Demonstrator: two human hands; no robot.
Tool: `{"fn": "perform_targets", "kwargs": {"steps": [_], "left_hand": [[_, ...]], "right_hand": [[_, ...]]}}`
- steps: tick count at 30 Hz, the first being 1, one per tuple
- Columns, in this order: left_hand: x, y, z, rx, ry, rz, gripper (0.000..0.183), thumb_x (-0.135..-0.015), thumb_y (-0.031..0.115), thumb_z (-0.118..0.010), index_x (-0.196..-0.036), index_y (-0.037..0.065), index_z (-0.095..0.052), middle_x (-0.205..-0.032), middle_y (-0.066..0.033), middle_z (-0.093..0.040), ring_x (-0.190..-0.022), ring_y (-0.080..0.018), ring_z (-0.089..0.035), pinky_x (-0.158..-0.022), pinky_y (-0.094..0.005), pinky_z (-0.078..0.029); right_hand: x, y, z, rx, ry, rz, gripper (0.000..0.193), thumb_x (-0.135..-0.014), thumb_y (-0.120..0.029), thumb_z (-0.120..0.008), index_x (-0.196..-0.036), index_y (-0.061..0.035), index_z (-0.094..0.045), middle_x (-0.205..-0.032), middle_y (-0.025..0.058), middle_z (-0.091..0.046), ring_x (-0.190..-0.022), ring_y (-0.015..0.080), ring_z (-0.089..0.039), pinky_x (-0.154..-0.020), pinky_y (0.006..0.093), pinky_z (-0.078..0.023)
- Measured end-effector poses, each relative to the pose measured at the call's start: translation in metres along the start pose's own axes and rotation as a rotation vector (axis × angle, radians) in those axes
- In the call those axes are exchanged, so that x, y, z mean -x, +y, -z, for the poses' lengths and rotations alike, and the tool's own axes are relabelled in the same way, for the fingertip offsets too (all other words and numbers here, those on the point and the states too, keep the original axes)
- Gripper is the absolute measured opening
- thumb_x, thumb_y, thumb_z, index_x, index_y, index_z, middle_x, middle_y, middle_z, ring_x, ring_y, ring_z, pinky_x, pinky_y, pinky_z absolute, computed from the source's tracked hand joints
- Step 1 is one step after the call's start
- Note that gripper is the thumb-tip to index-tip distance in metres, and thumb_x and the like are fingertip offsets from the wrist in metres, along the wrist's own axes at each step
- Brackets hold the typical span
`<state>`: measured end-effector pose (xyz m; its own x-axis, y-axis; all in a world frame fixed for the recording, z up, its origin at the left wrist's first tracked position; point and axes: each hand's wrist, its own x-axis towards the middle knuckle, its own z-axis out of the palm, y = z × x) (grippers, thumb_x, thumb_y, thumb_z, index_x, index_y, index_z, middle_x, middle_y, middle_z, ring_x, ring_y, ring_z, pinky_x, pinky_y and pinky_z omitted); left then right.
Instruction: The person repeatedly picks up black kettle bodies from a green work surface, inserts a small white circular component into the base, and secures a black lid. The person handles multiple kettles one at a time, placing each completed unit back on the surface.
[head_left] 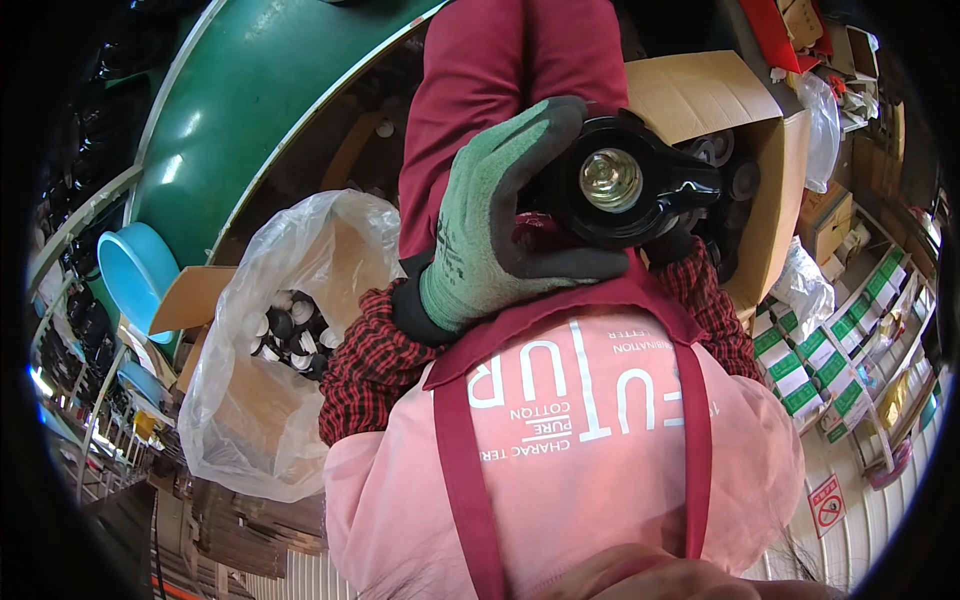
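My left hand (490, 205), in a green knit glove with a dark-coated palm and fingers, is closed round the left side of a black jug (610, 235). Its fingers lie along the far side and the thumb along the near side. The jug has a glossy handle or spout pointing right, and a shiny, glass-like round centre faces up. My right hand (672, 245), dark-gloved, is close against the jug's near right side. Most of it is hidden behind the jug, so its fingers do not show. The jug is held above my lap.
On the left, a box lined with a clear plastic bag (225, 400) holds several black and white caps (290, 325). An open cardboard box (785, 190) with dark round parts stands at right. A light-blue basin (138, 270) sits by the green surface (240, 110). Shelves of green-and-white boxes (820, 355) are farther right.
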<state>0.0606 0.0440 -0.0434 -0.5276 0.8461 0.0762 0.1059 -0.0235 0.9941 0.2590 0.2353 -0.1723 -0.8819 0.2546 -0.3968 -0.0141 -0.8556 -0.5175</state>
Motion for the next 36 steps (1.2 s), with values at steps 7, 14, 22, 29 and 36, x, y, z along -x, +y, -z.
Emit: {"fn": "perform_targets", "kwargs": {"steps": [7,14,22,29,36], "left_hand": [[0.029,-0.069,0.020,-0.628,-0.018,-0.108,0.108,-0.062,0.034,-0.095,-0.151,0.003,-0.042,-0.145,-0.0162,-0.052,-0.134,-0.0357,-0.050,-0.111,-0.0464,-0.039],[-0.035,-0.123,0.026,-0.586,-0.050,-0.155,0.120,-0.065,0.054,-0.089,-0.158,0.005,-0.032,-0.159,-0.0208,-0.037,-0.146,-0.0398,-0.036,-0.119,-0.0513,-0.029],[-0.022,-0.135,0.039,-0.570,-0.015,0.011,0.117,-0.058,0.055,-0.093,-0.152,0.007,-0.043,-0.153,-0.0189,-0.046,-0.141,-0.0367,-0.045,-0.116,-0.0500,-0.034],[-0.023,-0.120,0.068,-0.422,0.055,0.105,0.095,-0.069,0.039,-0.091,-0.148,0.010,-0.047,-0.142,-0.0127,-0.057,-0.133,-0.0339,-0.051,-0.112,-0.0489,-0.037],[-0.126,-0.072,0.062,-0.785,-0.006,-0.249,0.045,-0.092,0.020,-0.070,-0.134,0.009,-0.063,-0.128,-0.0119,-0.065,-0.120,-0.0350,-0.060,-0.105,-0.0435,-0.042]], "right_hand": [[-0.068,-0.116,-0.063,0.766,-0.053,0.223,0.081,-0.082,-0.040,-0.073,-0.150,-0.0039,-0.048,-0.151,0.0143,-0.053,-0.135,0.0293,-0.055,-0.115,0.0438,-0.042],[-0.125,-0.052,-0.075,2.067,-0.464,0.576,0.073,-0.079,-0.040,-0.080,-0.140,-0.0058,-0.057,-0.142,0.0177,-0.058,-0.132,0.0367,-0.055,-0.114,0.0463,-0.042],[-0.387,-0.118,0.037,1.559,0.933,0.459,0.097,-0.077,-0.062,-0.079,-0.146,-0.0035,-0.044,-0.130,0.0273,-0.058,-0.115,0.0384,-0.061,-0.095,0.0544,-0.050],[-0.348,-0.106,0.022,1.038,-0.154,0.350,0.026,-0.096,-0.023,-0.066,-0.111,-0.0016,-0.070,-0.099,0.0104,-0.069,-0.087,0.0254,-0.067,-0.080,0.0390,-0.053],[-0.148,-0.125,-0.077,1.472,-0.368,0.018,0.046,-0.089,-0.024,-0.070,-0.131,-0.0077,-0.066,-0.084,0.0061,-0.068,-0.079,0.0157,-0.065,-0.075,0.0303,-0.052]]}}
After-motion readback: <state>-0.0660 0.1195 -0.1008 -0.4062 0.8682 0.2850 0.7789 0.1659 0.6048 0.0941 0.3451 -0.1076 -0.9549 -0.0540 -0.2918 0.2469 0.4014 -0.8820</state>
